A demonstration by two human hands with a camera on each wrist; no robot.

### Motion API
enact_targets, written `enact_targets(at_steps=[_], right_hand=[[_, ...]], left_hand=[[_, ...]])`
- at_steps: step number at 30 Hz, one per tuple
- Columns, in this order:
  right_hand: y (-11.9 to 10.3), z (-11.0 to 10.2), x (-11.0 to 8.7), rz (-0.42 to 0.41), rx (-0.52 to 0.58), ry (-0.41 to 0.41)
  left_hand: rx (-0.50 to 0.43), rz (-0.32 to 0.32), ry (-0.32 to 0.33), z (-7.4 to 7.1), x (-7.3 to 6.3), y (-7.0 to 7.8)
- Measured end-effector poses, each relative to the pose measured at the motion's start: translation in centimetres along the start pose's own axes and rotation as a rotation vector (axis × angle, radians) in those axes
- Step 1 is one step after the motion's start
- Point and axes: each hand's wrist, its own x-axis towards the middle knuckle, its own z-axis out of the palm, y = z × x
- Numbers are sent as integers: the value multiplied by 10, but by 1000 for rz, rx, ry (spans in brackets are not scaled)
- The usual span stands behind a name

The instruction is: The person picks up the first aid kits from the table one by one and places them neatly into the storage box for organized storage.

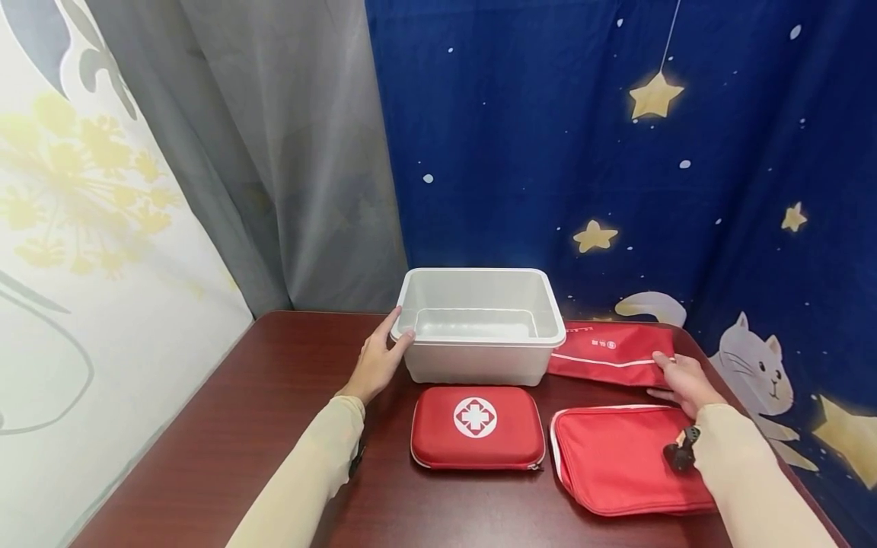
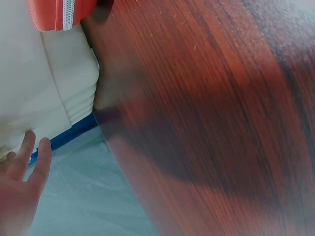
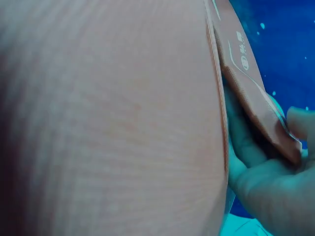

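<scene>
A white plastic bin (image 1: 477,361) stands at the back of the table. My left hand (image 1: 378,361) touches its left rim, thumb near the front corner; in the left wrist view the left hand (image 2: 24,179) shows straight fingers against the bin wall. At the bin's right lies a flat red pouch (image 1: 610,350) with a white stripe. My right hand (image 1: 687,380) pinches the pouch's right end, thumb above and fingers underneath. The right wrist view shows the same pouch (image 3: 258,96) between thumb and fingers of the right hand (image 3: 275,191).
In front of the bin lies a red first-aid case (image 1: 438,434) with a white cross. A red zippered bag (image 1: 623,460) lies below my right wrist, close to the table's right edge. Behind the brown table (image 1: 226,426) hang a grey curtain (image 1: 329,190) and a blue starry curtain (image 1: 514,152).
</scene>
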Motion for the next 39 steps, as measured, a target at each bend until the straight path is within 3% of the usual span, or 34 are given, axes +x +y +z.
enact_targets(at_steps=[8,18,26,30,39], right_hand=[[-1,3,-2,-51,150,48],[-17,8,-4,-163,384,-13],[-31,12,-6,-179,566,-4],[-34,13,-7,-231,624,16],[-45,10,-14,-388,901,-13]], left_hand=[[9,6,-5,1,0,-2],[6,11,-14,1,1,-2],[3,1,-24,1,0,-4],[22,7,-27,1,0,-5],[25,4,-41,-2,0,-3]])
